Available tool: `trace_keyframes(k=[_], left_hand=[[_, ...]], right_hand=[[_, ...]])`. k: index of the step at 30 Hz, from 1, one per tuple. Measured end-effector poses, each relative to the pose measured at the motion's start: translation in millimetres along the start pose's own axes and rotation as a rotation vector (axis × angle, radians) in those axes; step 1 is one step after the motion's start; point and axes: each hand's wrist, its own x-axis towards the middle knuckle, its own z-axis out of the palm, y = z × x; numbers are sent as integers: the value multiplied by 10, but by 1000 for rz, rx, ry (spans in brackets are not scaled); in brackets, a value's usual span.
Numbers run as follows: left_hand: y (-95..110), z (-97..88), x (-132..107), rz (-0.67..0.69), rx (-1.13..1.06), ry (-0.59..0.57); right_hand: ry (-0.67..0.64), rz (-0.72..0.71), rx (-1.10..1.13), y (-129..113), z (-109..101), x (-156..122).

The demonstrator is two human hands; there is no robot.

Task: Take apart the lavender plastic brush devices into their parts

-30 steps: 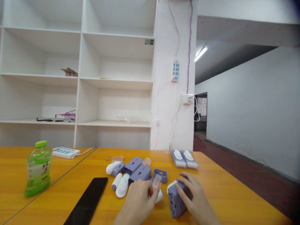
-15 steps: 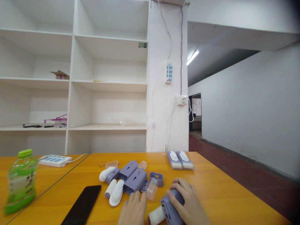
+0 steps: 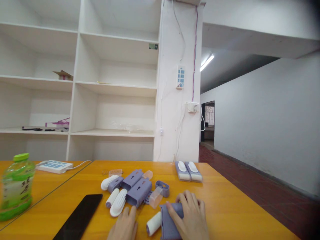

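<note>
My right hand [image 3: 192, 215] grips a purple plastic case [image 3: 170, 220] at the table's near edge, thumb on its top face and fingers over the far side. Touching or just left of the case lies a white roller [image 3: 154, 223] with a purple end. My left hand [image 3: 123, 224] rests on the table, fingers forward and slightly bent, nearest a white brush-like piece [image 3: 118, 202] and a hollow purple sleeve [image 3: 139, 191]. Ahead of my hands are a clear plastic cover [image 3: 156, 197], a purple ring-shaped frame [image 3: 162, 188] and another white roller [image 3: 112, 198].
Two purple-and-white units [image 3: 188, 171] stand side by side at the back right. On the left are a black phone-like slab [image 3: 79, 216], a green bottle [image 3: 17, 188] and a white power strip [image 3: 54, 166]. White shelves [image 3: 112, 133] rise behind the table.
The purple case has turned in my right hand: its end with holes faced me, and now a plain face shows. My left hand has shifted left. The whole view has swung slightly.
</note>
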Motion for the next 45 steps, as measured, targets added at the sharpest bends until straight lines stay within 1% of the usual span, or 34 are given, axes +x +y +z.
trace_keyframes(k=[2,5,8,10,12,16,17,18,19,21,23,24,27,30,32,34,38,42,45], left_hand=[[13,-3,33,12,-15,35],[107,0,135,65,-17,38],[201,28,262,90,-2,19],[195,61,311,98,-25,53],[120,96,310,113,-58,152],[-68,125,201,125,-66,449],[-82,122,167,160,-53,502],[-76,116,135,229,-32,529],[-52,106,109,321,-8,529],[29,76,76,506,40,457],[102,30,73,590,35,385],[120,5,80,595,15,359],[84,-45,116,562,-40,282],[-5,-41,146,489,-47,261],[-34,-25,162,432,-49,290],[-29,-9,180,396,-42,320],[14,22,214,314,-14,417],[17,64,252,251,25,511],[12,97,311,216,45,572]], right_hand=[[36,-10,-9,-62,22,-2],[56,-59,4,-88,66,-13],[34,-72,32,-37,101,-27],[-2,-87,60,3,105,-32],[-36,-110,76,27,98,-34],[-64,-119,53,23,92,-39],[-67,-126,45,19,96,-42],[-70,-141,36,16,101,-44],[-71,-155,23,16,106,-47],[-55,-159,-19,29,116,-49],[-26,-136,-59,67,122,-44],[-14,-129,-69,94,124,-38],[-9,-131,-29,173,122,-20],[8,-21,87,196,113,-9],[30,50,158,185,111,-7],[45,63,198,176,115,-6],[23,19,227,194,137,-5],[18,1,201,216,161,-4],[16,-60,178,230,175,-16]])
